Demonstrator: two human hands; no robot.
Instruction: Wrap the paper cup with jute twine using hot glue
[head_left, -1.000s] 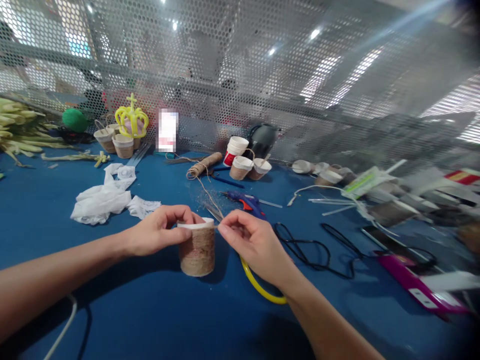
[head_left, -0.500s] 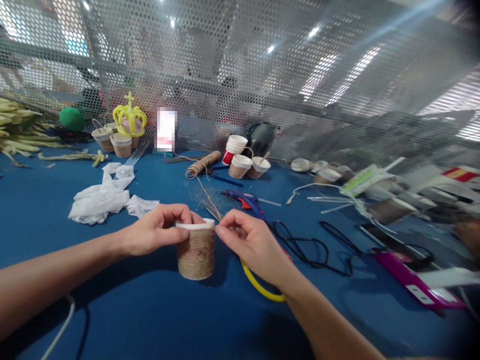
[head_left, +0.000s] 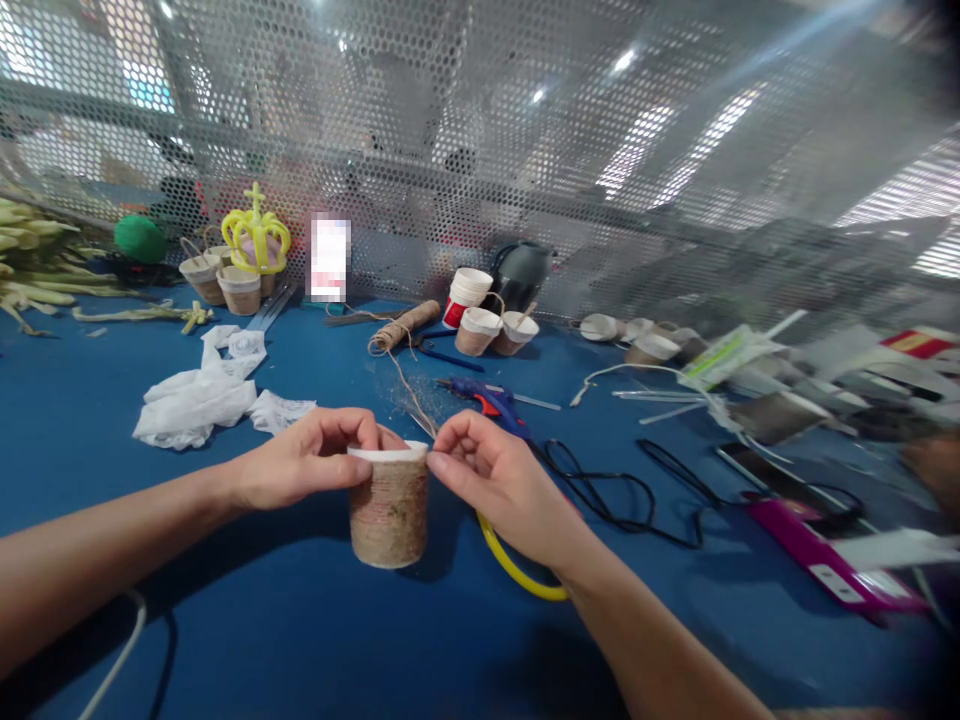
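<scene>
My left hand (head_left: 311, 460) grips the rim of a cup (head_left: 390, 510) wrapped in brown twine, its thumb outside and its fingers inside the white lip. At the cup's right edge, my right hand (head_left: 499, 480) pinches the end of a strand of twine (head_left: 409, 390) against or beside the rim. That strand runs back to a twine roll (head_left: 409, 326) lying behind. A blue glue gun (head_left: 491, 400) rests just beyond my right hand. Part of a yellow ring-shaped thing (head_left: 514, 570) shows beneath my right wrist.
White lace cloth (head_left: 195, 395) lies left. Small twine-wrapped cups (head_left: 480, 332) and stacked paper cups (head_left: 466, 295) stand at the back by a perforated metal screen (head_left: 420, 130). Black cable (head_left: 622, 490), a phone (head_left: 772, 475) and a purple power strip (head_left: 817, 550) lie right. A yellow crown (head_left: 256, 235) sits back left.
The cup has shifted slightly down and tilted a little, still held by my left hand. My right hand keeps its pinch at the rim, nearly unmoved.
</scene>
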